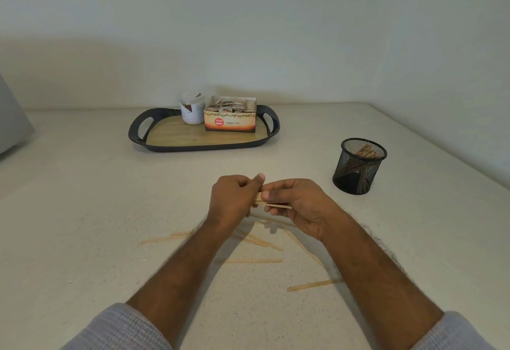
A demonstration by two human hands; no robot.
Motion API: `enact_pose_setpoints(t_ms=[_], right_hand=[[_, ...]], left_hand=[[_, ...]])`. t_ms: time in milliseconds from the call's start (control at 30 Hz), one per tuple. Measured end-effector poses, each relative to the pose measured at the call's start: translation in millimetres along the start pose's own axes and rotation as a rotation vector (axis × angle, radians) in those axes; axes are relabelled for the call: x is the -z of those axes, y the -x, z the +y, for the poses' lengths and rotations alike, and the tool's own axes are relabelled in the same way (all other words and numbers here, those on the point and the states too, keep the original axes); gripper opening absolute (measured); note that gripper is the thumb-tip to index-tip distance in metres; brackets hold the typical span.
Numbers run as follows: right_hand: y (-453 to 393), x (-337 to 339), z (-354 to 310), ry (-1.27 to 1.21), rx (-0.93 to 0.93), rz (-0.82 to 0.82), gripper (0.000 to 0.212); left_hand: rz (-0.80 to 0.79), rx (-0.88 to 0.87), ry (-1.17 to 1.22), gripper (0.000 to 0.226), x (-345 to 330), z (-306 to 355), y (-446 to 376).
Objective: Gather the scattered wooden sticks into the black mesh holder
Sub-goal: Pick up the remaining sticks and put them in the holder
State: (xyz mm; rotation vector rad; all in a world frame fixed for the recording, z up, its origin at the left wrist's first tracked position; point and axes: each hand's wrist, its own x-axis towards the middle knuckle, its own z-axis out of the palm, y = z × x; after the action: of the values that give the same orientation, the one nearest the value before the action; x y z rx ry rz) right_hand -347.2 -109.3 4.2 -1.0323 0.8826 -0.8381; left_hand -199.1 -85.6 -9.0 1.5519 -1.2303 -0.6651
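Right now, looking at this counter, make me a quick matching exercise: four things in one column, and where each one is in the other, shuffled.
Things:
1. mesh holder
2. tea box
3. jar
4. stick bundle

Places:
A. on the tray, left of its neighbour
B. held between both hands, left and right
C. on the counter, far right
D. on the tray, right side

Pairs: 1-C, 2-D, 3-A, 4-B
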Motion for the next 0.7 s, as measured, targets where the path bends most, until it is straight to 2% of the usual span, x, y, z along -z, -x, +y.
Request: enact_pose_setpoints(t_ms=[67, 133, 200, 267, 367, 500, 700], right_hand=[[0.4, -1.2, 0.0, -0.005, 0.004, -0.019, 0.011], [1.6, -2.6, -1.8, -0.036, 0.024, -0.095, 0.026], [4.1, -3.4, -4.0, -0.060, 0.044, -0.191, 0.037], [6.5, -3.3, -4.0, -0.040, 0.088, -0.226, 0.040], [7.4, -3.6, -2.0, 0.033, 0.182, -0.150, 0.034], [7.5, -1.7, -1.4, -0.003, 0.202, -0.053, 0.018], [11.9, 6.7, -3.3, -0.009, 0.197, -0.003, 0.010]], left_hand=[[0.035, 0.000, -0.028, 0.046, 0.7, -1.9, -1.5], [0.048, 0.031, 0.021, 0.047, 3.3, -1.6, -3.0], [0.067, 0.105, 0.107, 0.043, 6.7, -1.8, -4.2], [0.063, 0.190, 0.196, 0.039, 9.4, -2.1, -3.5], [0.007, 0.276, 0.305, 0.036, 12.6, -1.2, -0.3], [-0.110, 0.303, 0.415, 0.033, 13.9, 2.2, 4.8], [-0.366, 0.256, 0.395, 0.041, 16.5, 4.2, 12.9]])
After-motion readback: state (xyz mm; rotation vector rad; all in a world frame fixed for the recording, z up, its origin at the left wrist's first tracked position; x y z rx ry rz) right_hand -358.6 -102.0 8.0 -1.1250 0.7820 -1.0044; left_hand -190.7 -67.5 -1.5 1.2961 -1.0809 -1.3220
